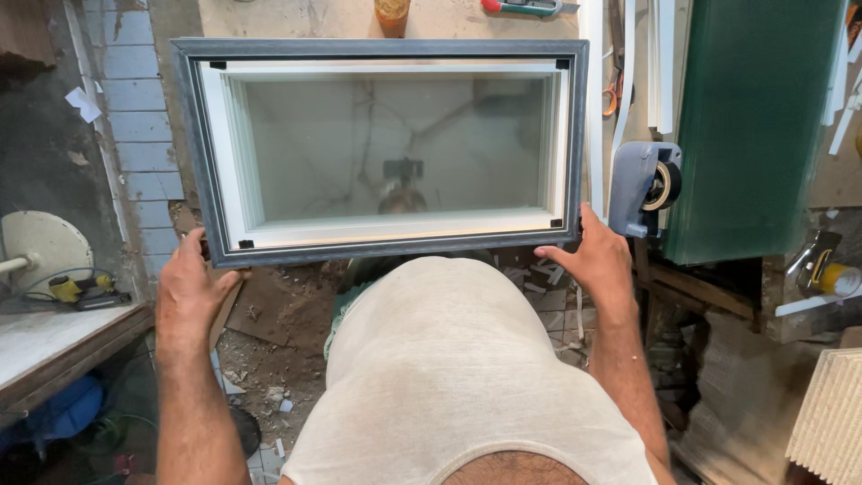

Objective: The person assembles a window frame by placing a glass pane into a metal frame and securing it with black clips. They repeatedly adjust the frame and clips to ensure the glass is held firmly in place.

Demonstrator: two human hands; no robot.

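A rectangular window unit with a dark grey outer frame (377, 48), white inner profiles and a glass pane (395, 148) lies flat in front of me, its near edge hanging past the bench. My left hand (189, 292) grips its near left corner. My right hand (593, 256) holds its near right corner, thumb up along the right edge. The glass mirrors the ceiling and a head-worn camera.
A grey tape dispenser (645, 187) sits just right of the frame, beside a large green glass sheet (750, 126). White profile strips (663, 63) lie at the back right. A white disc and a yellow tool (67, 287) rest on the left. Rubble covers the floor (269, 350) below.
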